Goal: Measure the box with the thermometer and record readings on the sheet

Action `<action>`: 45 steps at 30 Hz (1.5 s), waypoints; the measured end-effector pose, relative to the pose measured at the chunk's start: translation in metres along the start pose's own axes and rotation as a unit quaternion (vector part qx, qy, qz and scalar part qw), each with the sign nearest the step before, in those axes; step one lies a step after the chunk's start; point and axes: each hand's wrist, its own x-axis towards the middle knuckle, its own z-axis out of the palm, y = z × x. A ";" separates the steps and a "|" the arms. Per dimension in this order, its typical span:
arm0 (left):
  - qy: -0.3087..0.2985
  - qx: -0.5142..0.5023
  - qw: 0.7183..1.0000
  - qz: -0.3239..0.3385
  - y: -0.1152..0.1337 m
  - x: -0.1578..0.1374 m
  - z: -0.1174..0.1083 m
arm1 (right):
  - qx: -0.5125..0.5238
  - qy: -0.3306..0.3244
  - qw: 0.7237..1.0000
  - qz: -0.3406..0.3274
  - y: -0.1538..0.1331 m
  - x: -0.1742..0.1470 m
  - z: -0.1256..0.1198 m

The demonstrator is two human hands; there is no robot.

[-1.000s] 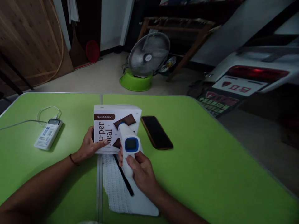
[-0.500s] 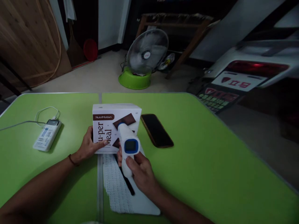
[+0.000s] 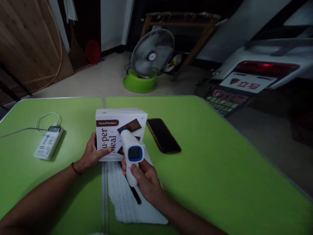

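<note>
My left hand (image 3: 94,152) grips the left side of a white box (image 3: 107,115) printed "NutriMotion", its thumb across the front and the other fingers mostly behind. The box stands upright on the green table. Wrapped round the handle of a white infrared thermometer (image 3: 132,140) is my right hand (image 3: 145,178). The thermometer's blue-ringed tip points at the box's front; whether it touches cannot be made out. Its small screen faces me and looks dark. Beneath it on the table lie a patterned white sheet (image 3: 127,209) and a black pen-like stick (image 3: 135,195).
A smartphone (image 3: 163,135) lies right of the box. On the left rests a white power bank (image 3: 49,142) with a cable plugged in. Beyond the green table (image 3: 220,169) stand a fan (image 3: 153,55) on a green basin (image 3: 139,84) and a white scooter's rear (image 3: 269,68).
The thermometer has shifted slightly left, its tip moving a little across the box's front. The left hand keeps its hold on the box. The whole view has moved slightly.
</note>
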 end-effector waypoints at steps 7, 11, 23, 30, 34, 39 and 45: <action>-0.006 0.013 1.000 0.002 0.000 0.001 0.001 | -0.002 0.002 1.000 -0.001 -0.002 -0.001 0.002; -0.005 0.023 1.000 -0.001 -0.001 0.001 0.000 | -0.008 0.001 1.000 -0.010 -0.002 0.000 0.001; 0.041 0.032 0.998 0.037 0.006 0.000 0.000 | -0.099 0.012 0.992 -0.077 0.000 0.004 -0.013; 0.161 0.054 0.983 0.072 -0.001 0.019 -0.015 | -0.387 0.041 0.913 -0.124 0.020 0.032 -0.056; 0.146 0.069 0.983 0.083 -0.006 0.026 -0.021 | -0.532 0.039 0.835 -0.135 0.033 0.038 -0.074; 0.107 0.071 0.987 0.098 -0.010 0.029 -0.022 | -0.624 0.047 0.772 -0.112 0.029 0.038 -0.082; 0.116 0.146 0.970 0.159 -0.012 0.029 -0.021 | -0.589 0.068 0.778 -0.207 0.009 0.022 -0.057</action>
